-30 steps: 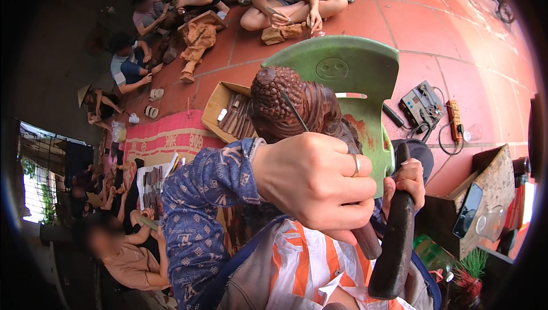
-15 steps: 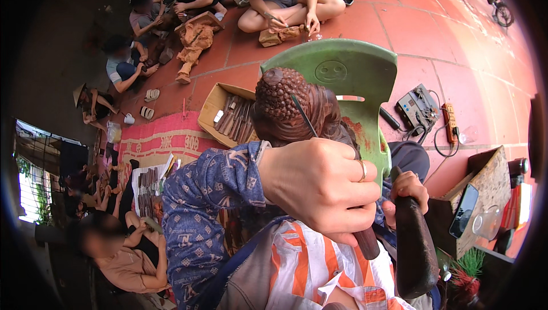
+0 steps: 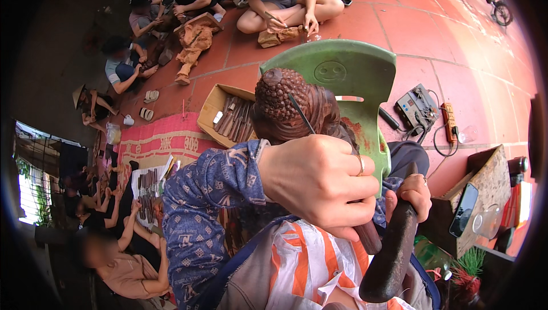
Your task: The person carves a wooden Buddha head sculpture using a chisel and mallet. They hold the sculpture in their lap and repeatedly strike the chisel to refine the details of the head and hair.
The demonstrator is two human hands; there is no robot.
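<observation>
A dark wooden carving point(image 3: 279, 99), a head covered in small curls with shoulders below, rests against a green plastic chair point(image 3: 365, 62). My left hand point(image 3: 319, 184) is closed round a chisel point(image 3: 368, 238). Its thin blade slants up and left across the carved head; whether the tip touches the wood I cannot tell. The wooden butt of its handle sticks out below my fist. My right hand point(image 3: 414, 196) grips the narrow end of a dark wooden mallet point(image 3: 388, 261), whose thick end hangs down beside the chisel's butt, apparently just apart from it.
Left of the carving stands a cardboard box point(image 3: 208, 117) of chisels; more tools point(image 3: 149, 187) lie on a pink mat point(image 3: 165, 136). At right are a power unit point(image 3: 418, 109), a power strip point(image 3: 449, 122) and a wooden box point(image 3: 479, 196) bearing a phone point(image 3: 463, 210). Several people sit around.
The mallet's thick end has swung left and my right hand has tilted with it. My left hand and chisel have barely shifted. A seated person at lower left has reached toward the laid-out tools.
</observation>
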